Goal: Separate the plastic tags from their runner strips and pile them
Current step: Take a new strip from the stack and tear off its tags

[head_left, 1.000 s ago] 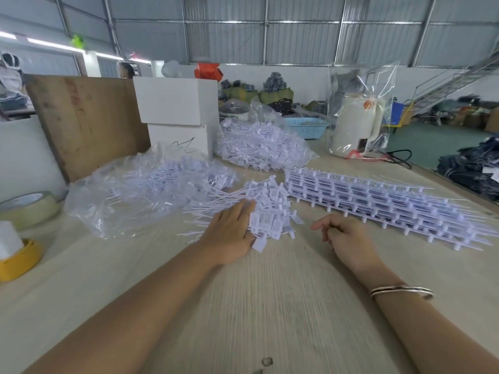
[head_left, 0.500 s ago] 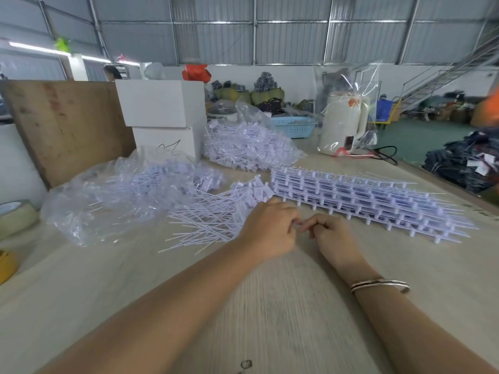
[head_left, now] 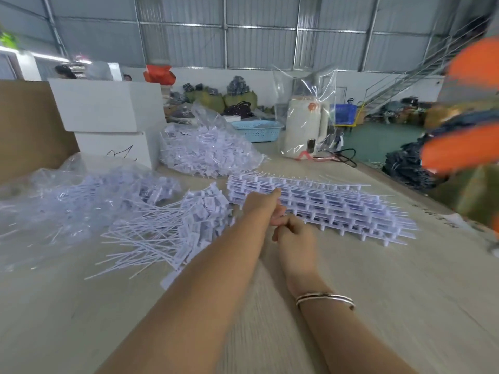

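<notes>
A stack of white runner strips (head_left: 337, 209) with tags still on them lies across the middle of the wooden table (head_left: 391, 292). To its left is a loose pile of separated white tags (head_left: 189, 228). My left hand (head_left: 262, 205) is at the stack's near left end, thumb over the top strip and fingers curled at the edge. My right hand (head_left: 294, 234) sits just in front of it, fingers curled and touching the left fingers; what it holds, if anything, is hidden. The view is blurred.
A clear bag of tags (head_left: 81, 201) lies at the left and another bag (head_left: 205, 152) behind the pile. White boxes (head_left: 108, 106), a blue basket (head_left: 256, 130) and a bagged kettle (head_left: 305, 130) stand at the back. A blurred orange shape (head_left: 464, 147) intrudes at the right.
My left hand left the loose tag pile, met the right hand, and both moved forward to the left end of the runner strip stack. The view swung to the right.
</notes>
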A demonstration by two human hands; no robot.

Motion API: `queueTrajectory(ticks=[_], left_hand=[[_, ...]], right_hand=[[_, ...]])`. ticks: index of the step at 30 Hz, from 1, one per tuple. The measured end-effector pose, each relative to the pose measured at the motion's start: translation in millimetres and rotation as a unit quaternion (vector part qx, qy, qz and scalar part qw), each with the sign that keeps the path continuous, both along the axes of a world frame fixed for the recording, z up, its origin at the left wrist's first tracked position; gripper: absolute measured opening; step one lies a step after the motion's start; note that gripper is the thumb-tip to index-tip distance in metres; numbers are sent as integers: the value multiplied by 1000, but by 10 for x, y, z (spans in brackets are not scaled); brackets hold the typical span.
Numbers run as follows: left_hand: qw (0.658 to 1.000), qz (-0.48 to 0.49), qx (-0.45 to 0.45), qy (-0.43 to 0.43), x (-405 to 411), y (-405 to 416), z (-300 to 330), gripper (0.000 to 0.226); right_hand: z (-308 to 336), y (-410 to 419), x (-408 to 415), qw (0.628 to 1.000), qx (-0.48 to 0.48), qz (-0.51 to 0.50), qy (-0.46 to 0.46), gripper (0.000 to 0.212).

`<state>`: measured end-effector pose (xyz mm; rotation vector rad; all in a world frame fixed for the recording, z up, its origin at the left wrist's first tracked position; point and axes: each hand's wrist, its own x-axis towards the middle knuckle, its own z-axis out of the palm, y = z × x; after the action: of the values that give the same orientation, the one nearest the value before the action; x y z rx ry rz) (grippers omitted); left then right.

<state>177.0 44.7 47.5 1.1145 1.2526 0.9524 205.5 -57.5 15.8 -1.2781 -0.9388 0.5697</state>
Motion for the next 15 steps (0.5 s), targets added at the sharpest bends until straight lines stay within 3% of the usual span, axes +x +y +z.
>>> queueTrajectory(ticks=[5, 12, 15], left_hand=[[998, 43, 29, 20, 67, -13, 16, 34], [992, 88, 91, 7, -39, -23, 16, 43], [993, 73, 86, 14, -112, -34, 69, 37]], right_hand=[[7, -13, -7, 998, 5, -4, 69, 26], [-64, 54, 37, 999, -4, -17, -38, 40], [-57, 33, 24, 998, 15, -21, -56, 43]])
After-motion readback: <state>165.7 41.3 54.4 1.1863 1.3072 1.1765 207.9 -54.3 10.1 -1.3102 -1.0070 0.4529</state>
